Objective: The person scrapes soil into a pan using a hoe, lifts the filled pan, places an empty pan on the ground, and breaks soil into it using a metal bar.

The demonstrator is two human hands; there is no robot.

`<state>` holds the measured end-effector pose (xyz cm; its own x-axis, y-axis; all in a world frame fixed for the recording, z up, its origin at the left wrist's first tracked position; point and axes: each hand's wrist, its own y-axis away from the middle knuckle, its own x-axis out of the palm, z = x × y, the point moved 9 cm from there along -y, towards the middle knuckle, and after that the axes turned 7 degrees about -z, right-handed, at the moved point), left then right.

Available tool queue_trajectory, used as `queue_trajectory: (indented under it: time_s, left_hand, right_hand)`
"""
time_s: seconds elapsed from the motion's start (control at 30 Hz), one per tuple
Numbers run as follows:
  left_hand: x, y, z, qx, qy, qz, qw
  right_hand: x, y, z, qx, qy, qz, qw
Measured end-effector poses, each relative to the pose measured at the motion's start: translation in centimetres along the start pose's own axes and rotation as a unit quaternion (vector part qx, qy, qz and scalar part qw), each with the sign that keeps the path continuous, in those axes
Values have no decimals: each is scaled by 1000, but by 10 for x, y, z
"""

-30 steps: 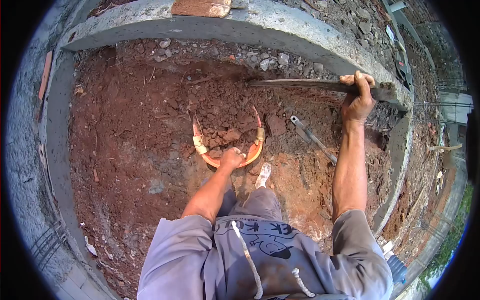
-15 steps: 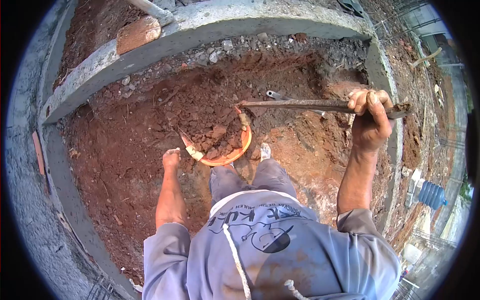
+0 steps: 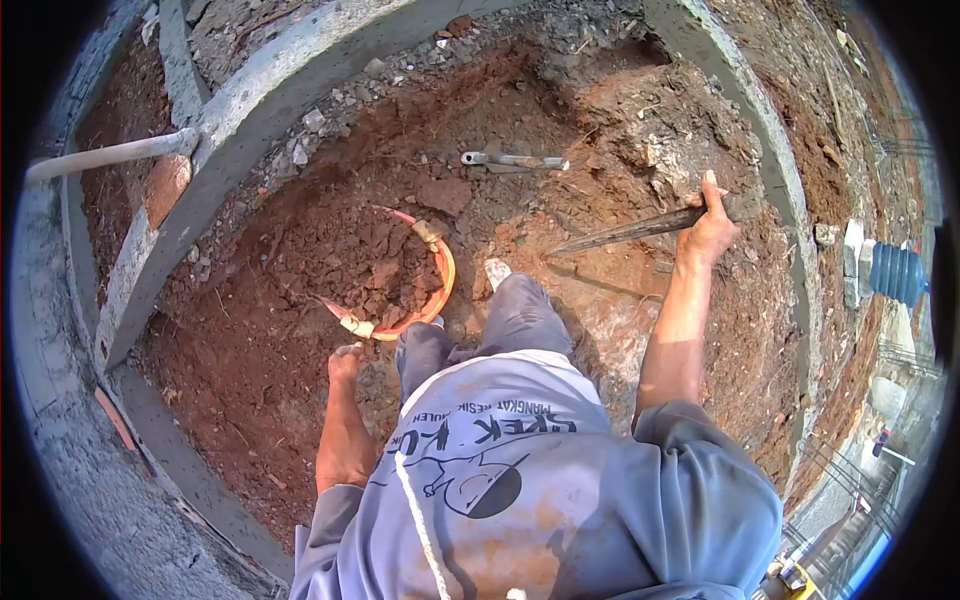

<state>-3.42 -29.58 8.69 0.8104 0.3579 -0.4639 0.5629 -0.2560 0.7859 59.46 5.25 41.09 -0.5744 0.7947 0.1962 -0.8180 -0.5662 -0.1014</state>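
Observation:
My right hand is closed around a dark, long wooden stick, with one digit pointing up past it. The stick tapers toward the left, its thin end low over the dirt, though I cannot tell if it touches. Loosely curled, my left hand hangs beside the near left edge of an orange basin. Nothing shows in its fingers, which are partly hidden. Reddish-brown clods of soil heap in the basin, and pale wrapping covers parts of its rim.
Concrete beams frame the dug pit. A metal tool lies on the soil ahead. At the left, a long pale handle rests over the beam near a brick. A blue water jug lies outside on the right.
The stick has come down and closer, its thin end swinging away from the basin toward the bare ground. The view has turned, so the basin sits farther left. My left hand stays beside it.

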Motion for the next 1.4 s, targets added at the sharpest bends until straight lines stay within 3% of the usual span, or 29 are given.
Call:
queue_trajectory:
  time_s: [0.03, 0.07, 0.13, 0.17, 0.23, 0.27, 0.37, 0.43, 0.53, 0.57, 0.6, 0.67, 0.7, 0.77, 0.97, 1.0, 1.17, 1.23, 1.3, 1.4]
  left_hand:
    - [8, -3, 11, -20, -15, -12, 1000]
    - [12, -11, 16, 3, -53, -33, 998]
    - [42, 33, -28, 51, -16, -7, 999]
    - [58, 55, -49, 72, 10, -5, 997]
    - [82, 72, -83, 131, -56, -16, 990]
    - [92, 86, -99, 144, -58, -12, 988]
    - [112, 141, -160, 196, -122, -12, 973]
    - [116, 152, -172, 177, -138, -22, 974]
    - [112, 150, -166, 151, -161, -38, 975]
    - [112, 142, -157, 142, -165, -39, 975]
    - [109, 132, -145, 147, -164, -46, 974]
    - [107, 135, -137, 152, -174, -60, 971]
    - [105, 136, -130, 151, -178, -67, 970]
    - [102, 131, -106, 112, -144, -63, 981]
    - [88, 138, -77, 66, -99, -51, 992]
    - [82, 127, -64, 59, -130, -60, 988]
    - [42, 123, -44, 59, -4, -107, 992]
    - [23, 103, -13, 16, 13, -145, 989]
    - [8, 70, 35, -49, 3, -194, 980]
    - [-7, 22, 105, -174, 12, -231, 957]
  right_hand:
    - [-28, -31, -28, 12, 13, -41, 999]
    - [-59, -60, -73, 93, 55, -84, 991]
    - [-128, -124, -159, 84, 142, -113, 980]
    - [-135, -142, -157, 87, 181, -100, 975]
    - [-160, -194, -189, 251, 138, -145, 947]
    - [-194, -240, -222, 275, 256, -122, 919]
    - [-209, -278, -232, 239, 340, -128, 900]
    - [-209, -285, -277, 276, 373, -39, 885]
    - [-179, -216, -323, 314, 376, 55, 870]
    - [-167, -185, -354, 326, 385, 181, 845]
    - [-144, -129, -341, 341, 401, 222, 821]
    - [-132, -40, -354, 380, 446, 313, 747]
    - [-114, 1, -336, 360, 491, 411, 678]
    - [-103, 55, -332, 315, 512, 504, 621]
    - [-99, 100, -323, 309, 531, 507, 605]
    - [-102, 97, -325, 298, 553, 505, 592]
    - [-58, 80, -346, 198, 649, 514, 525]
    - [-1, 111, -298, 263, 590, 494, 582]
    - [52, 134, -285, 235, 541, 512, 625]
    - [114, 197, -270, 207, 543, 538, 611]
